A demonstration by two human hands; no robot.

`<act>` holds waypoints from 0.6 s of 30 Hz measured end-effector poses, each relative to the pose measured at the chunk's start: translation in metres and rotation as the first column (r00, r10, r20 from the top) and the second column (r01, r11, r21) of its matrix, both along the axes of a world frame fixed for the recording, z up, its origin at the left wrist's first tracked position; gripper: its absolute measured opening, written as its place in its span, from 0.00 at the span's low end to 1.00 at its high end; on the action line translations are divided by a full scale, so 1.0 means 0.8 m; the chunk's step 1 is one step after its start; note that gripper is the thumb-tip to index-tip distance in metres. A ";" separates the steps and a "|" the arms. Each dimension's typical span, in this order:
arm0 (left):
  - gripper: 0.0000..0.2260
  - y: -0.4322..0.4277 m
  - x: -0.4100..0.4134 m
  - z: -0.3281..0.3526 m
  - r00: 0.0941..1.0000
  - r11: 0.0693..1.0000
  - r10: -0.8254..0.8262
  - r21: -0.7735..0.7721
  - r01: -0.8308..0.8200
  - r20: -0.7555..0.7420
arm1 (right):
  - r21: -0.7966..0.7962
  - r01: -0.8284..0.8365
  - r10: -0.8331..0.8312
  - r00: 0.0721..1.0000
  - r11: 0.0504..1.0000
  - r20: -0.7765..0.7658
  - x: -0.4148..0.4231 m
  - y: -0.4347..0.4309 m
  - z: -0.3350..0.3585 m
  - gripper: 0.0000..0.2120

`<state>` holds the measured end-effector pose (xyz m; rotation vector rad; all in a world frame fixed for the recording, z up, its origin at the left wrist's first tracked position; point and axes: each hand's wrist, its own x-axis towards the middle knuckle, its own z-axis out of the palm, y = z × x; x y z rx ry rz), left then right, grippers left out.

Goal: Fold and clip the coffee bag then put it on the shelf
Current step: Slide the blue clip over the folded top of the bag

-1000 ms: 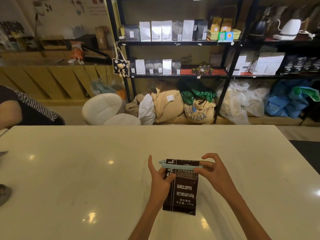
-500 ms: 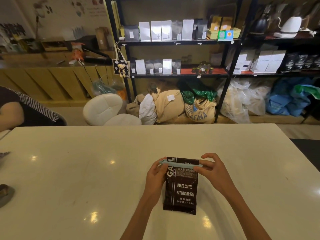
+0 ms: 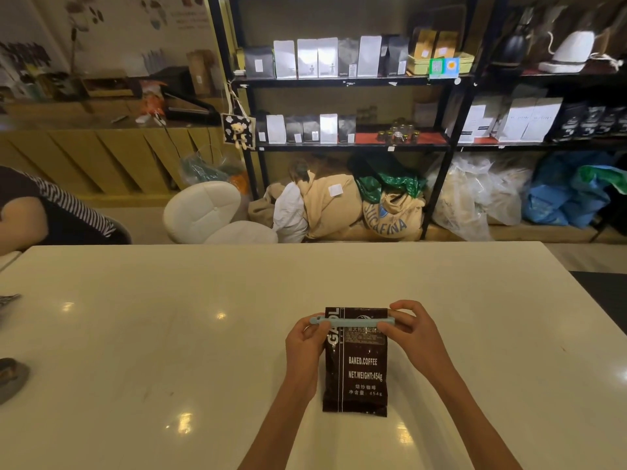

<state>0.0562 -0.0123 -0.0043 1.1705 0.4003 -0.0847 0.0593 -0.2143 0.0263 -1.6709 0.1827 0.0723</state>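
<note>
Bag flat on table; clip across top; shelf behind.

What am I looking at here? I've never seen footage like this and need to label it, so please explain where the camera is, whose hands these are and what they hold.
There is no machine: a person wears a camera on the head, looking forward and down, so the arms enter from the bottom. A dark coffee bag lies flat on a white table. A pale blue clip runs across the bag near its top. The left hand pinches the clip's left end and the right hand its right end. Behind the table stand black shelves with more bags, and sacks lie on the floor. Another person's arm shows at the left edge.
</note>
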 end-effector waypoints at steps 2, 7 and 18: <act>0.07 -0.002 0.001 -0.001 1.000 1.000 0.020 0.004 -0.020 -0.006 | 0.004 0.004 -0.004 1.000 1.000 0.000 0.001 0.000 -0.001 0.15; 0.06 -0.006 0.004 -0.001 0.999 0.999 0.036 -0.004 -0.036 -0.023 | 0.003 0.012 -0.012 1.000 1.000 -0.004 -0.001 -0.001 -0.002 0.15; 0.01 -0.008 0.005 0.003 0.999 0.998 0.040 0.050 -0.038 -0.035 | -0.007 0.020 -0.020 1.000 1.000 0.001 -0.001 0.000 -0.012 0.12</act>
